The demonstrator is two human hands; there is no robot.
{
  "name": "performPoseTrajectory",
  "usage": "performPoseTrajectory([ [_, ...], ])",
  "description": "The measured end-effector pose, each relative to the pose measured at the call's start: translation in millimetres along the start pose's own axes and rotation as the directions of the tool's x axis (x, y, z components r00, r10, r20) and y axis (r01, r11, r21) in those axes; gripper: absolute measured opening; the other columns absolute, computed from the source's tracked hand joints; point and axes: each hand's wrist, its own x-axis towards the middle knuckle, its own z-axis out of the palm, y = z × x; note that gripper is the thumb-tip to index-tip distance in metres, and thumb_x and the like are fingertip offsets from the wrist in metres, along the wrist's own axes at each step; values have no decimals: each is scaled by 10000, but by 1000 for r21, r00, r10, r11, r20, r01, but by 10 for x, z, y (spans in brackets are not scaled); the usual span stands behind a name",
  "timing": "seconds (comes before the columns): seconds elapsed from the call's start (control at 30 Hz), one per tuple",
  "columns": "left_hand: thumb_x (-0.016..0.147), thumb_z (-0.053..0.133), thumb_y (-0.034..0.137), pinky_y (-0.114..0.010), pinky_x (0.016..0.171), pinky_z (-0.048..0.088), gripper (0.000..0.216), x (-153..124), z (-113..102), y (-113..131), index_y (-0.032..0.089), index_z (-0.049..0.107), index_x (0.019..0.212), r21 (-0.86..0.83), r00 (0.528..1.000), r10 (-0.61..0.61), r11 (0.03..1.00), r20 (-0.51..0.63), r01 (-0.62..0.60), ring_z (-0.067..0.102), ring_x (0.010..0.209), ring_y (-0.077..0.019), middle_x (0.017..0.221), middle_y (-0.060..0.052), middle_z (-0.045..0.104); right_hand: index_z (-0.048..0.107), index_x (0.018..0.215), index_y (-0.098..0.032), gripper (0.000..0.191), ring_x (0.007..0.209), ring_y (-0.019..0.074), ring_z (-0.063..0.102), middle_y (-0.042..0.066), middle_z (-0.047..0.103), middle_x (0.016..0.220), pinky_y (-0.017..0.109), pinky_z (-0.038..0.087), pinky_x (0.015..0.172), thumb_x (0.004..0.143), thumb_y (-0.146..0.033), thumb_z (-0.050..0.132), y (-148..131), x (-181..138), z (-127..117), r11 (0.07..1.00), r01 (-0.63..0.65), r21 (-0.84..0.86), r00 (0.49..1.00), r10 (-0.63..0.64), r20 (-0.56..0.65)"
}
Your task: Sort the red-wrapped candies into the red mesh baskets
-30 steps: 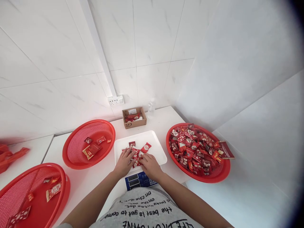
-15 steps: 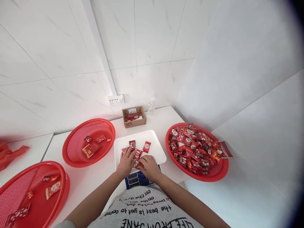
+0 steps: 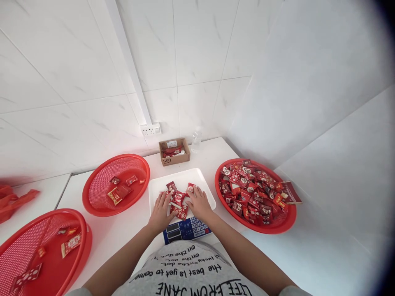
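Several small red wrapped snack packets point(image 3: 179, 198) lie in a loose cluster on the white tray point(image 3: 197, 176) of a digital scale. My left hand point(image 3: 160, 213) rests at the cluster's left side, its fingers stretched out over a packet. On the other side my right hand point(image 3: 200, 204) has its fingers apart, the tips touching a packet point(image 3: 190, 187) at the right of the cluster. Another red packet point(image 3: 179, 211) lies between the two hands. Below them shows the scale's blue keypad panel point(image 3: 188, 228).
At right a red basket point(image 3: 290, 224) is heaped with packets. Two red baskets, one upper left point(image 3: 95, 181) and one lower left point(image 3: 84, 250), hold a few each. Behind the scale stand a small cardboard box point(image 3: 174, 159) and a clear plastic bottle point(image 3: 196, 139).
My right hand has moved right and away from me, from the near packets to the right-hand one. My left hand has shifted slightly nearer me. The cluster and keypad show more.
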Motion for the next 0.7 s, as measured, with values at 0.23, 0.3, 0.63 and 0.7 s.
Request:
performPoseTrajectory([
  [0.23,785,534,429,-487,1069,251,672,56,-43,-16,196,294,1368,-28,998,43,999,41,-42,157,1365,-280,1452,-138,295,363,1339,-264,499,1348,293,160,102,226,1474,533,151,1043,855,-350,451,-79,-63,17,997,75,-6,997,-75,-30],
  [0.3,787,531,437,-491,1068,254,680,58,-35,-16,203,280,1374,-33,998,52,998,37,-51,151,1366,-279,1455,-134,289,365,1334,-308,505,1355,289,129,72,198,1486,541,139,1045,844,-368,474,-102,-74,18,988,152,-13,988,-152,-27],
  [0.63,817,501,412,-456,1075,265,666,105,-24,-9,189,249,1391,-70,995,55,996,89,-49,151,1368,-257,1466,-131,266,369,1337,-297,509,1338,276,194,93,284,1447,520,173,1046,845,-372,472,-100,-53,52,987,162,18,987,-161,-23],
  [0.7,815,509,392,-451,1076,265,664,127,-37,12,197,246,1393,-80,994,46,996,102,-38,150,1368,-253,1470,-125,258,364,1342,-280,524,1334,281,207,110,253,1459,505,188,1045,840,-376,480,-95,-42,37,991,129,25,991,-128,-29],
])
